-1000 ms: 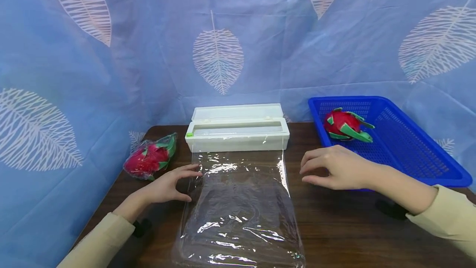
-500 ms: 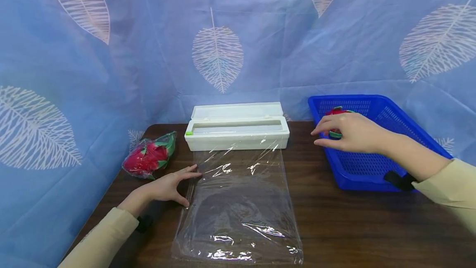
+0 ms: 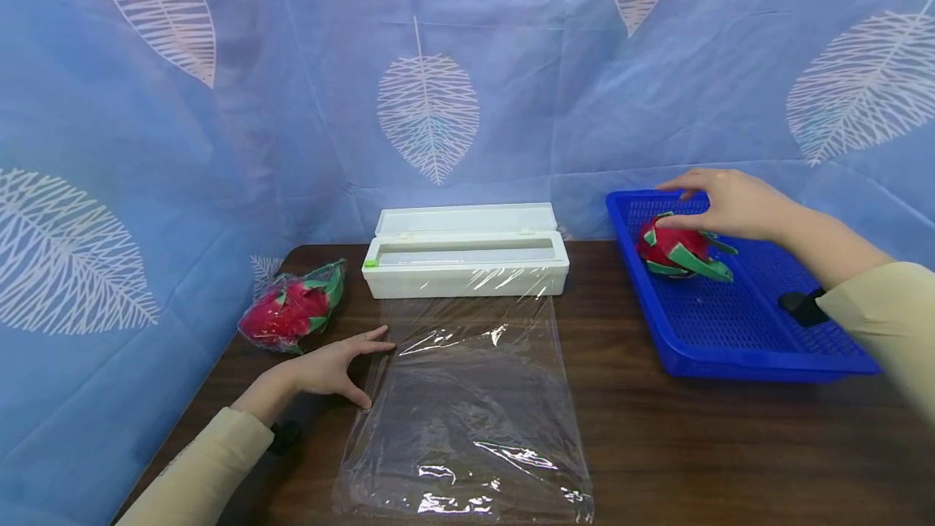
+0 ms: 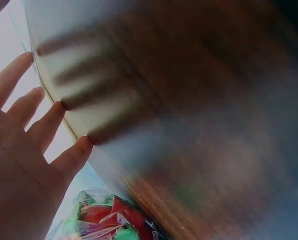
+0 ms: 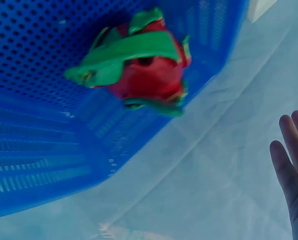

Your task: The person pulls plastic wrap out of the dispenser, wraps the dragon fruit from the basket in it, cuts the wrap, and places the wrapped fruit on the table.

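Observation:
My left hand point(image 3: 326, 368) rests with spread fingers at the left edge of a clear sheet of plastic wrap point(image 3: 475, 404) laid over the table; in the left wrist view its fingertips touch the surface. My right hand point(image 3: 738, 205) is over the blue basket point(image 3: 730, 368), fingers apart and holding nothing, close above a red dragon fruit point(image 3: 661, 246) with green leaves. The right wrist view shows that dragon fruit point(image 5: 153, 80) inside the basket, with the hand's fingers off to the right. The sheet runs out of a white wrap dispenser box point(image 3: 467, 282), its lid raised.
A second dragon fruit point(image 3: 285, 315), wrapped in clear film, lies on the dark wooden table point(image 3: 643, 453) beyond the left hand. Behind the table hangs a blue curtain point(image 3: 504, 104) with white leaf prints.
My right hand has moved right and away from me, from beside the plastic wrap to above the dragon fruit in the basket. The left hand has barely moved.

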### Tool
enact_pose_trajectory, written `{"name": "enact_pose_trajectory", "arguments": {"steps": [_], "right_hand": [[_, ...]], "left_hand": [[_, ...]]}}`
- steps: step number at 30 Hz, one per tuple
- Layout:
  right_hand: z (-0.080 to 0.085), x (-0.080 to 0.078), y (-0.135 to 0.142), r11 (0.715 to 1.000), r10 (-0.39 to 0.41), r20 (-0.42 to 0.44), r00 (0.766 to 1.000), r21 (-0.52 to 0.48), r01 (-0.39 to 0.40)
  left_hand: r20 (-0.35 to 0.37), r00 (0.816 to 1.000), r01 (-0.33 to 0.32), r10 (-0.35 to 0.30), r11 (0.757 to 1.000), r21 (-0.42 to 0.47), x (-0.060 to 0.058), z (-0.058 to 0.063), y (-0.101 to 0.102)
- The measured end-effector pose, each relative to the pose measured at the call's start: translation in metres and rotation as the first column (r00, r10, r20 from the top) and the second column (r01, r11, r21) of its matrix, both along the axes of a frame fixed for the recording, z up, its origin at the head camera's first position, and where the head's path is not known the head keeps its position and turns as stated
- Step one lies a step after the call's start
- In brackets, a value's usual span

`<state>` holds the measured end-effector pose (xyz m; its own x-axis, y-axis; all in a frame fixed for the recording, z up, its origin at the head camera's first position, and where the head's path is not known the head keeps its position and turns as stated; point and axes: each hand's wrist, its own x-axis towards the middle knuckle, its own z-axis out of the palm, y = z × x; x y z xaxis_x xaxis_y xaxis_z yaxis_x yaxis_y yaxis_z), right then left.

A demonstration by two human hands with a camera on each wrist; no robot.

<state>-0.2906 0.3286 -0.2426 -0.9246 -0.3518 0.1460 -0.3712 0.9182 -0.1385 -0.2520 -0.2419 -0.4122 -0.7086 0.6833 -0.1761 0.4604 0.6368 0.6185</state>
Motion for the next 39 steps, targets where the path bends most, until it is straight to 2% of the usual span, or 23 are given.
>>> {"name": "enact_pose_trajectory", "arguments": {"steps": [7, 13, 17, 27, 35, 39], "right_hand": [[-0.009, -0.028, 0.018, 0.997, -0.074, 0.107, 0.992, 0.001, 0.074], [-0.029, -0.048, 0.027, 0.996, -0.073, 0.136, 0.988, 0.053, 0.066], [-0.041, -0.056, 0.030, 0.996, -0.086, 0.186, 0.979, 0.052, 0.078], [-0.070, -0.064, 0.045, 0.984, -0.164, 0.311, 0.936, -0.018, 0.178], [-0.085, -0.066, 0.053, 0.976, -0.193, 0.328, 0.925, -0.033, 0.215], [-0.094, -0.065, 0.055, 0.968, -0.202, 0.346, 0.916, -0.072, 0.241]], "left_hand": [[0.019, 1.000, 0.013, -0.013, 1.000, 0.000, -0.001, -0.001, -0.001], [0.025, 1.000, 0.013, -0.013, 1.000, 0.007, -0.003, -0.001, -0.001], [0.028, 1.000, 0.010, -0.010, 1.000, 0.008, -0.003, 0.000, 0.000], [0.023, 1.000, 0.005, -0.005, 1.000, -0.001, -0.004, -0.001, 0.000], [0.023, 1.000, -0.006, 0.006, 1.000, -0.005, -0.005, -0.001, 0.001], [0.026, 1.000, -0.015, 0.015, 1.000, -0.015, -0.004, -0.001, 0.001]]}}
